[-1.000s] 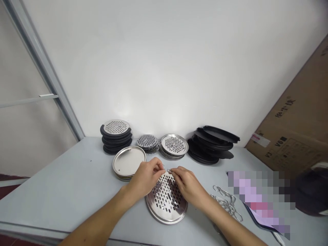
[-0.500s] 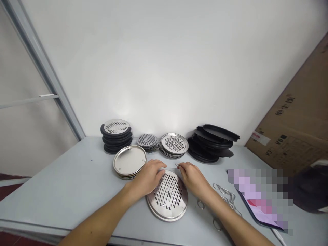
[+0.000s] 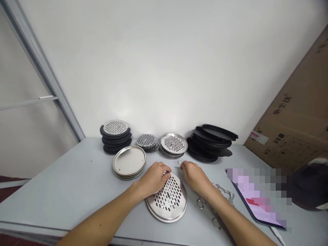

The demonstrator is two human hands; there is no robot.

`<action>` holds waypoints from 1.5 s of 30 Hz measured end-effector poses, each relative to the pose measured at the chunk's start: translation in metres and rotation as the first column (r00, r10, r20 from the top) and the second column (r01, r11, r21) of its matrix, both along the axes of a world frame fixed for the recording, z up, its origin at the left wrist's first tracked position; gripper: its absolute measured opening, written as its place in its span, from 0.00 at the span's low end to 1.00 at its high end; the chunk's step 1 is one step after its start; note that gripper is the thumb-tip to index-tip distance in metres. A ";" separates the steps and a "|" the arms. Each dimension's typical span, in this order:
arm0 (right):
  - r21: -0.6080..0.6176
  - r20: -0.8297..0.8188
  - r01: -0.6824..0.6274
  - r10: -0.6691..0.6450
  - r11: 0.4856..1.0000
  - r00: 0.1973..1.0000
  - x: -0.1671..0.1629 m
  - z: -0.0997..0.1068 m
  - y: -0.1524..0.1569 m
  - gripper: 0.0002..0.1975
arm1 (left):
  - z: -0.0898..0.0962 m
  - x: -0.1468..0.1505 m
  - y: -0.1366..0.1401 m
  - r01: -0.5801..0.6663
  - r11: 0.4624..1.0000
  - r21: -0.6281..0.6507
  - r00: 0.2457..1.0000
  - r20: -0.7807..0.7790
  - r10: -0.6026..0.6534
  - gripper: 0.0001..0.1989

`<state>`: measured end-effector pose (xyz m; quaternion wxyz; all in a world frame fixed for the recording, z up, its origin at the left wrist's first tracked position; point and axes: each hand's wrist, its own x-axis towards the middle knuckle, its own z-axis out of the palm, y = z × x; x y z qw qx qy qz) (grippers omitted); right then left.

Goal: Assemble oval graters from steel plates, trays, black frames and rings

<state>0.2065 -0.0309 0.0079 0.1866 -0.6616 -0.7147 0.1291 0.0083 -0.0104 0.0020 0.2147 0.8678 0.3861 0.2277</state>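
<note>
A round perforated steel plate (image 3: 167,203) lies flat on the grey table (image 3: 64,191) in front of me. My left hand (image 3: 153,177) rests on its far left edge, fingers curled over the rim. My right hand (image 3: 193,175) hovers just past the plate's far right edge and pinches a small metal ring (image 3: 179,163) between thumb and fingertip. Loose metal rings (image 3: 200,203) lie on the table beside my right forearm.
Along the wall stand a black stack topped by a perforated disc (image 3: 115,135), a small perforated stack (image 3: 147,141), a steel perforated stack (image 3: 173,145) and black lids (image 3: 211,143). Plain steel lids (image 3: 128,166) sit near left. A tablet (image 3: 256,201) and cardboard box (image 3: 294,126) are right.
The plate went from tilted up between both hands to lying flat. My right hand drew away from the plate's edge, still pinching the small ring. My left hand settled onto the rim.
</note>
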 end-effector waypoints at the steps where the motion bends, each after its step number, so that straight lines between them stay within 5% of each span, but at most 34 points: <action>1: -0.012 0.048 0.013 -0.013 1.000 0.999 -0.001 0.001 -0.001 0.11 | -0.001 0.000 0.000 -0.001 1.000 -0.001 1.000 0.000 0.001 0.14; 5: -0.074 0.175 0.014 -0.001 0.997 0.985 -0.013 -0.002 -0.006 0.10 | -0.002 0.000 0.000 -0.002 1.000 0.002 1.000 -0.003 0.002 0.14; 9: -0.054 0.188 -0.074 0.083 0.996 0.979 -0.027 -0.004 -0.014 0.09 | -0.002 -0.002 0.000 0.011 1.000 0.007 1.000 -0.013 -0.011 0.14; 17: -0.073 0.148 -0.049 0.060 0.996 0.987 -0.030 0.003 -0.016 0.09 | -0.001 -0.004 -0.001 0.015 1.000 0.015 0.999 -0.034 -0.014 0.15; 25: 0.111 -0.269 -0.040 0.069 0.993 0.961 0.000 0.005 -0.001 0.13 | 0.002 0.000 0.003 0.021 1.000 -0.005 0.999 -0.029 -0.021 0.14; 29: 0.051 -0.413 0.023 0.000 0.998 0.911 0.009 0.004 0.009 0.14 | 0.007 0.013 0.006 0.081 0.996 -0.021 0.996 -0.037 -0.082 0.14; 34: -0.037 -0.572 -0.087 0.050 0.995 0.819 0.002 0.000 0.008 0.15 | 0.007 0.022 0.007 0.063 0.998 -0.006 0.996 -0.059 -0.063 0.13; 38: 0.017 -0.516 -0.046 0.049 0.999 0.855 0.000 0.000 0.007 0.15 | 0.011 0.026 0.017 -0.034 0.990 -0.133 0.993 -0.113 0.019 0.11; 45: 0.103 -0.160 -0.069 0.085 0.992 0.983 -0.001 0.003 0.003 0.15 | 0.011 0.040 0.052 -0.161 0.949 -0.270 0.965 -0.245 0.094 0.05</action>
